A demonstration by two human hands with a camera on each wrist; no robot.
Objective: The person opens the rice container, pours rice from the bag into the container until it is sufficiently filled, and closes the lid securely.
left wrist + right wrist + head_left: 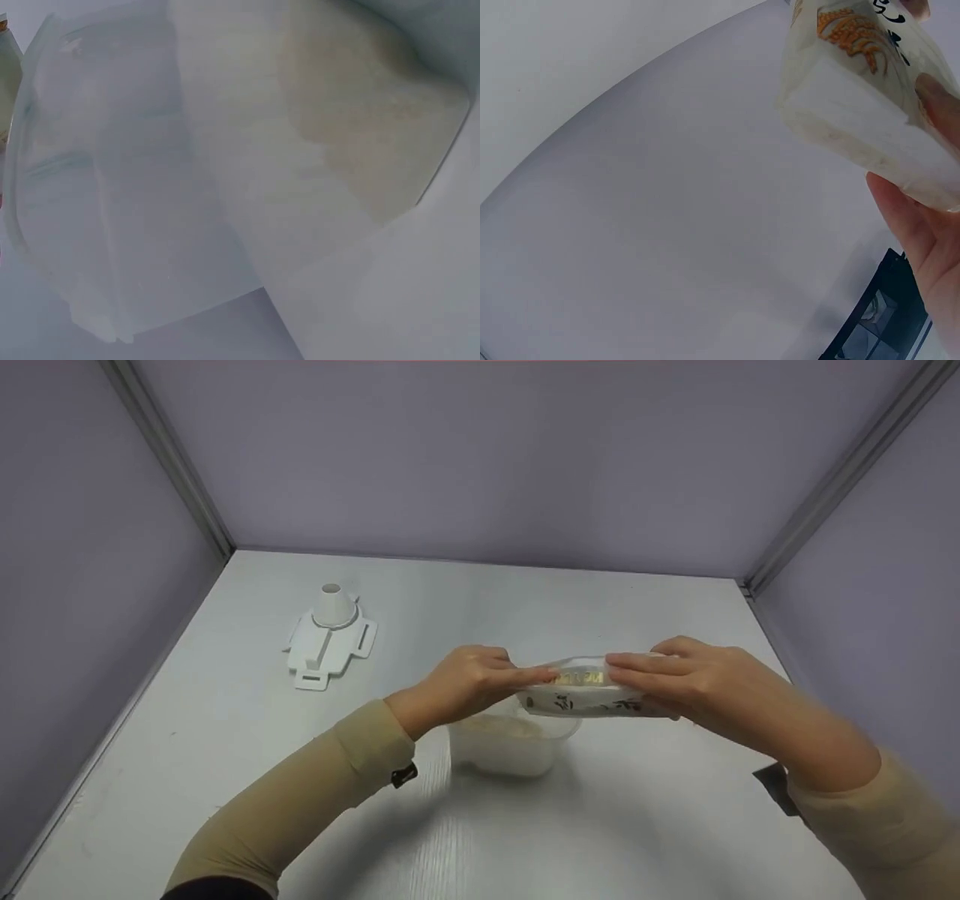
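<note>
A white plastic pouch with dark and gold print is held level above a translucent plastic container that holds pale grains. My left hand pinches the pouch's left end and my right hand grips its right end, fingers laid over the top. In the right wrist view the pouch fills the upper right, with part of my right hand under it. The left wrist view shows only the container from close up, grains in its upper right corner; the left hand itself is out of that view.
A flat white plastic piece with a small cone standing on it lies at the back left of the white table. Lilac walls with metal corner posts close the table in on three sides.
</note>
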